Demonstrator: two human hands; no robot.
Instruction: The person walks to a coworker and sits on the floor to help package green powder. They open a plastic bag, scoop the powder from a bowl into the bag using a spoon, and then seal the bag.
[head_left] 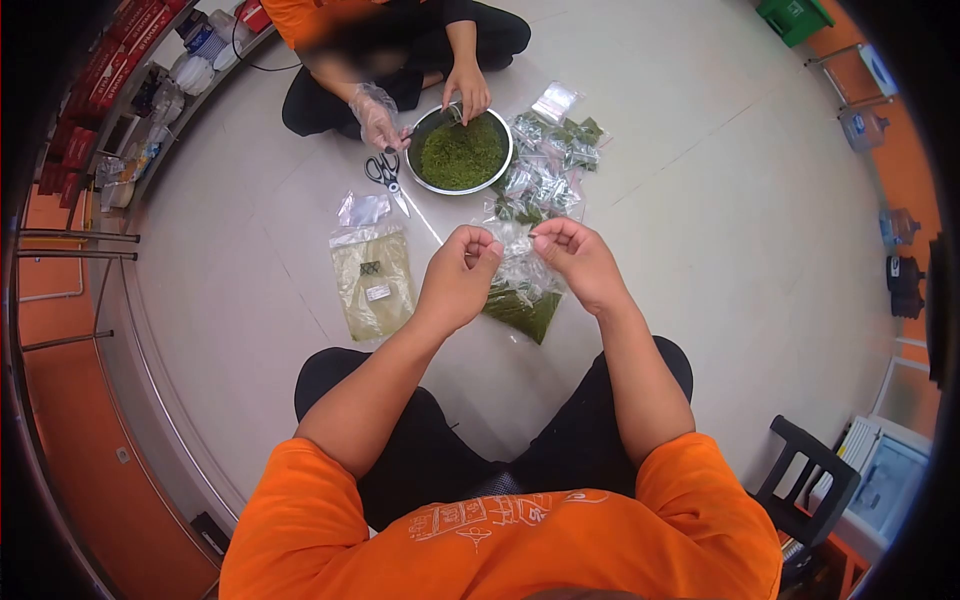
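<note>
Right of the right hand [585, 268], the floor [730, 270] offers a wide passage. Ahead, the bag heap [545, 172] and the bowl [455, 190], with a co-worker's hands [378, 120] there, block the way. At left, scissors [393, 186] (tips toward the wearer) and a flat bag [375, 275] obstruct; height under the right hand is hard to judge.

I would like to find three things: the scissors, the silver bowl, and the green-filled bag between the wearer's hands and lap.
Scissors [392, 184], head view: near the pivot.
Silver bowl [458, 191], head view: near rim.
Green-filled bag [527, 313], head view: its green lower part.
</note>
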